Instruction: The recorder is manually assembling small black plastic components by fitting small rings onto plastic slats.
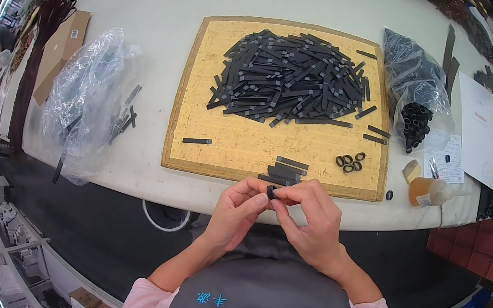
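Just past the table's near edge, my left hand [235,212] and my right hand [312,222] meet, both pinching a small black strip loop [271,192] between thumbs and fingertips. The fingers cover part of the loop. Right beyond my fingertips, several flat black strips [286,172] lie close together on a yellow board [238,146]. A large heap of similar black strips [291,80], with greyish ends, covers the middle of the board. Several finished-looking black rings [349,163] sit in a cluster at its right, and one lone strip [197,141] lies at its left.
Left of the board are a crumpled clear plastic bag [89,101] and a cardboard box [62,54]. On the right stand a clear bag of black rolled pieces [411,84], a squeeze bottle of amber liquid [429,192], a sponge-like block [412,171] and a red crate [480,236].
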### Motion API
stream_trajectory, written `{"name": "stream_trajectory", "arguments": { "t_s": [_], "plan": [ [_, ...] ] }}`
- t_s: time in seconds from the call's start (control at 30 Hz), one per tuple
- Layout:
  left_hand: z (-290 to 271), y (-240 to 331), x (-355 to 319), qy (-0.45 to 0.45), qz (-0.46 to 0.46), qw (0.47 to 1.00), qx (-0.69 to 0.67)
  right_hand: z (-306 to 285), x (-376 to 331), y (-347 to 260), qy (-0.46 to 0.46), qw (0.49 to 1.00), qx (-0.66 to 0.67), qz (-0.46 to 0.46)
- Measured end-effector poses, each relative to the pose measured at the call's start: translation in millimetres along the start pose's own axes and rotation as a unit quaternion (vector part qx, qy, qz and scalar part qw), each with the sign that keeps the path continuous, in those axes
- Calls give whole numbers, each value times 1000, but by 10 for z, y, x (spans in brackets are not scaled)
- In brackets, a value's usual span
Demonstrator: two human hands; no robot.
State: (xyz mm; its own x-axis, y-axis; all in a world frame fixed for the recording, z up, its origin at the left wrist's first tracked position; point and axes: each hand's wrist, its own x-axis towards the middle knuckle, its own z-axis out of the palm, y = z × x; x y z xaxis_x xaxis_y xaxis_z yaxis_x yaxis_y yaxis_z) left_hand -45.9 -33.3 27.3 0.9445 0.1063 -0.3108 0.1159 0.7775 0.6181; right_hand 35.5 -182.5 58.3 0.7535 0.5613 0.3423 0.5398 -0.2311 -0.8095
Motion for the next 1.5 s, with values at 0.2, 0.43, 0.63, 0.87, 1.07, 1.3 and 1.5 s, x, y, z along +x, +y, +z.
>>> {"name": "stream_trajectory", "arguments": {
  "t_s": [0.2, 0.43, 0.63, 0.87, 1.07, 1.3, 1.5],
  "plan": [
    [-26, -61, 0, 3, -6, 1000, -22, 23, -36, 30, 22, 996, 80, 25],
    [-71, -189, -17, 23, 53, 998, 28, 53, -68, 111, 10, 1000, 1, -11],
    [-61, -259, -102, 31, 69, 982, 173, 61, -233, 257, -72, 978, 130, 149],
    [-58, -343, 85, 30, 80, 952, 293, -25, -305, 307, -19, 968, 157, 197],
    [108, -266, 267, 9, 160, 875, 457, -542, -165, 714, 91, 977, -78, 177],
    [-166, 65, 372, 151, 234, 814, 510, -568, -126, 782, 139, 964, -65, 218],
    [-153, -3, 447, 62, 332, 671, 660, -177, 184, 589, -28, 985, -159, 56]
  ]
}}
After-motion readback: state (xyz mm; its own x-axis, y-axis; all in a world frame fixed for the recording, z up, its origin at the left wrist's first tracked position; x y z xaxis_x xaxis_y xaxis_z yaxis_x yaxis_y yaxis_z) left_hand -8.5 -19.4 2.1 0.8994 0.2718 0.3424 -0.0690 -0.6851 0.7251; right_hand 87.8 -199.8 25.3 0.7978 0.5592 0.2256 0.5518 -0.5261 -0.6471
